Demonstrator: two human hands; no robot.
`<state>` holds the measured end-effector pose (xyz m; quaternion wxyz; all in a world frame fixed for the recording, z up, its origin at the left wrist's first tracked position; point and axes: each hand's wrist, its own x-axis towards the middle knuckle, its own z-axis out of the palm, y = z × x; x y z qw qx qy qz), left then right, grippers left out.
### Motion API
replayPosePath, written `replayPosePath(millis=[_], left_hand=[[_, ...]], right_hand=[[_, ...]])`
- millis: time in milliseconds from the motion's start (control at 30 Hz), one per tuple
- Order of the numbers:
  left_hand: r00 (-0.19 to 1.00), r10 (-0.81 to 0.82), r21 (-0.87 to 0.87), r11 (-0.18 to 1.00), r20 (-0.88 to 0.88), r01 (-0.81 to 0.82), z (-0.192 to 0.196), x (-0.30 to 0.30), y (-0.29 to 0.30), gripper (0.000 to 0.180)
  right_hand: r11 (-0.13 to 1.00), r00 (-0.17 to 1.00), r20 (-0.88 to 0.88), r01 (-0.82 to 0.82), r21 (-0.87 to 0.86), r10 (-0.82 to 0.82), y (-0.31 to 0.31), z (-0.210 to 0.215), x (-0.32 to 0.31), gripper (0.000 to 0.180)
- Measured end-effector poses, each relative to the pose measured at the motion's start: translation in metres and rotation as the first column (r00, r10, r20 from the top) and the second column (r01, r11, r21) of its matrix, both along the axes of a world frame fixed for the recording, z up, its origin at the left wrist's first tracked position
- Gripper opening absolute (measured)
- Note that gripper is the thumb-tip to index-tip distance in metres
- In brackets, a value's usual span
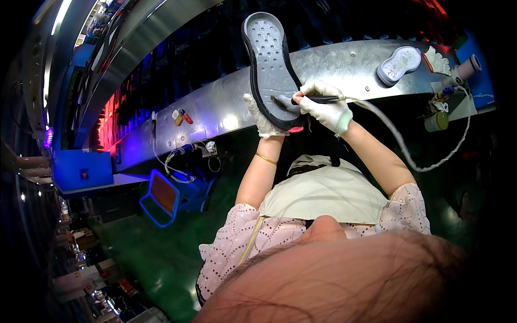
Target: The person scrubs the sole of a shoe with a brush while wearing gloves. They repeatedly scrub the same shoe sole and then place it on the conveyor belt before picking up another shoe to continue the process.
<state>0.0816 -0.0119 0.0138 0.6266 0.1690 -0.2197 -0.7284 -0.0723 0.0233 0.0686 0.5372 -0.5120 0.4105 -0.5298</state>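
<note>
My left hand (265, 125), in a white glove, grips a grey shoe sole (268, 62) with a black rim from below, near its heel. The sole's toe points away from me, its dimpled inner face up. In my gloved right hand (327, 107) is a slim dark brush (321, 99), joined at its back to a pale hose (390, 129). The brush tip is at the heel area, beside a darker, wet-looking patch (285, 102). A bit of pink (295, 130) shows under the heel edge; I cannot tell what it is.
A metal ledge (215, 110) runs across in front of me. On its right lie a small pale sole-shaped piece (398, 65), a white glove (437, 61) and a pinkish roll (467, 68). Small red and yellow items (183, 117) lie left. A blue-framed chair (163, 196) stands lower left.
</note>
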Motion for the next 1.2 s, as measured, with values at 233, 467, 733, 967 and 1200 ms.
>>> replayPosePath(millis=[233, 467, 733, 967, 1200], left_hand=[[0.996, -0.056, -0.092, 0.995, -0.074, 0.049, 0.013, 0.001, -0.006, 0.086], [0.98, -0.183, -0.222, 0.961, -0.074, 0.163, 0.023, 0.003, -0.013, 0.086], [0.987, -0.147, -0.138, 0.981, -0.06, 0.137, 0.007, 0.014, -0.028, 0.094], [0.996, -0.04, -0.056, 0.998, -0.086, 0.035, -0.005, 0.029, -0.033, 0.072], [0.925, -0.228, -0.112, 0.973, -0.302, 0.204, -0.013, 0.04, -0.044, 0.068]], right_hand=[[0.979, 0.98, 0.12, -0.171, 0.115, 0.157, 0.011, -0.008, 0.003, 0.01], [0.949, 0.99, -0.126, -0.103, -0.297, 0.068, 0.012, -0.009, 0.005, 0.005], [0.998, 0.997, 0.066, -0.039, 0.055, 0.036, 0.006, -0.012, 0.0, 0.011], [0.968, 0.967, 0.237, -0.145, 0.207, 0.095, -0.001, -0.017, -0.002, 0.009], [0.876, 0.929, 0.229, -0.354, 0.327, 0.29, 0.001, -0.015, -0.009, 0.01]])
